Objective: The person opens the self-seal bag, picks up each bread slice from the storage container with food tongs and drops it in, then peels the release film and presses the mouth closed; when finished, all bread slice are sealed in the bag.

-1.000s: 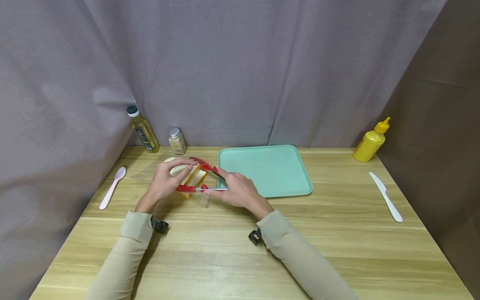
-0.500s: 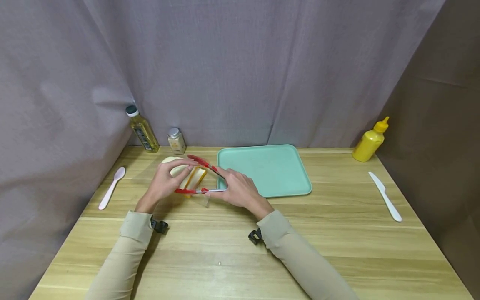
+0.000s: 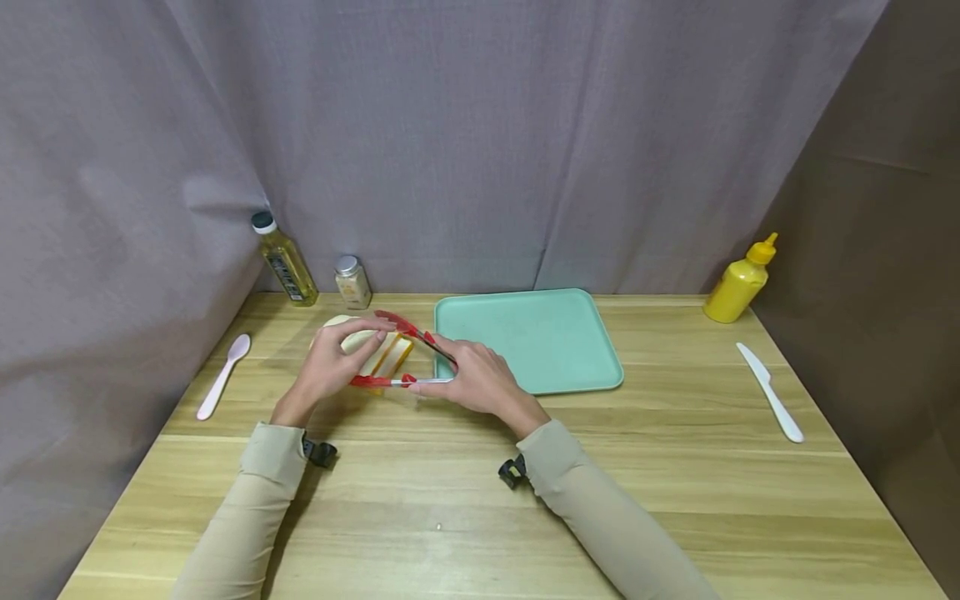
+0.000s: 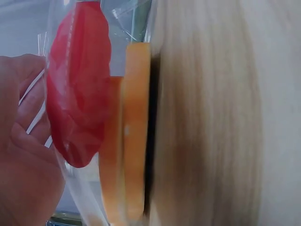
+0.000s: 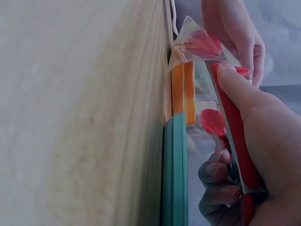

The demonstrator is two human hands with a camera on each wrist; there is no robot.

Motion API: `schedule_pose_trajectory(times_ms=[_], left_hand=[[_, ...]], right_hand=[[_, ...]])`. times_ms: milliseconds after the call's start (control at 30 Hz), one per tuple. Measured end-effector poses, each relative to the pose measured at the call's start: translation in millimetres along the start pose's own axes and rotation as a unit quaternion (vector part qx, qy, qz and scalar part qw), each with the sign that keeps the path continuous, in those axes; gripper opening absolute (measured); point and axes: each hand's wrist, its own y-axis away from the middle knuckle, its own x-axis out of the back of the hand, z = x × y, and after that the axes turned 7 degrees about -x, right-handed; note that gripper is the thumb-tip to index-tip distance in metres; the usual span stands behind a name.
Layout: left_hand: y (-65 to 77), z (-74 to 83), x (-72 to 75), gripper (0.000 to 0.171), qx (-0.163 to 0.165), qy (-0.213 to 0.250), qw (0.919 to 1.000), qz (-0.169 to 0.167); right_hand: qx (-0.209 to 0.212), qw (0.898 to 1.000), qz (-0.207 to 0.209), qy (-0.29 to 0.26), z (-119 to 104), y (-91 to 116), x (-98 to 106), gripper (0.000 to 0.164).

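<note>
My right hand (image 3: 480,379) grips a pair of red-tipped tongs (image 3: 402,323), spread apart and pointing left. Slices of bread (image 3: 392,357) with orange-brown crust lie inside a clear plastic bag (image 5: 183,54) on the table. The tongs' red tips reach in at the bag's mouth, one on the far side of the bread and one on the near side. In the left wrist view, one tip (image 4: 80,89) sits under the film beside the crusts (image 4: 136,127). My left hand (image 3: 330,362) pinches the bag's upper edge between thumb and fingers, above the bread.
A green tray (image 3: 528,342) lies just right of the bread. An oil bottle (image 3: 288,267) and a small seasoning jar (image 3: 353,283) stand at the back left. A pale spoon (image 3: 225,375) lies left; a yellow squeeze bottle (image 3: 738,287) and white knife (image 3: 770,392) are at the right.
The tongs' tips have shifted slightly, the near one a little lower and leftward. Both hands stay almost in place.
</note>
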Motion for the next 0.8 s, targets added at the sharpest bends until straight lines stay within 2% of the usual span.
schedule_pose_trajectory(times_ms=[100, 333, 567, 700, 800], left_hand=[[-0.5, 0.9, 0.2, 0.018, -0.001, 0.002, 1.0, 0.001], [0.9, 3.6, 4.0, 0.018, 0.005, -0.007, 0.9999, 0.007], [2.6, 1.3, 5.0, 0.018, 0.037, -0.01, 0.9992, 0.01], [3.7, 1.6, 5.0, 0.017, 0.046, -0.011, 0.9988, 0.011], [3.3, 1.7, 4.6, 0.017, 0.045, -0.005, 0.9989, 0.012]], right_hand=[[0.007, 1.0, 0.0, -0.005, 0.4, -0.1, 2.1, 0.095], [0.024, 0.999, -0.016, -0.012, -2.3, 2.5, 6.1, 0.074], [0.029, 0.999, -0.026, -0.019, -3.7, 7.9, 8.3, 0.063], [0.023, 0.999, -0.034, -0.031, 0.6, 13.6, 10.0, 0.056], [0.015, 0.999, -0.023, -0.034, 7.2, 18.7, 12.9, 0.051]])
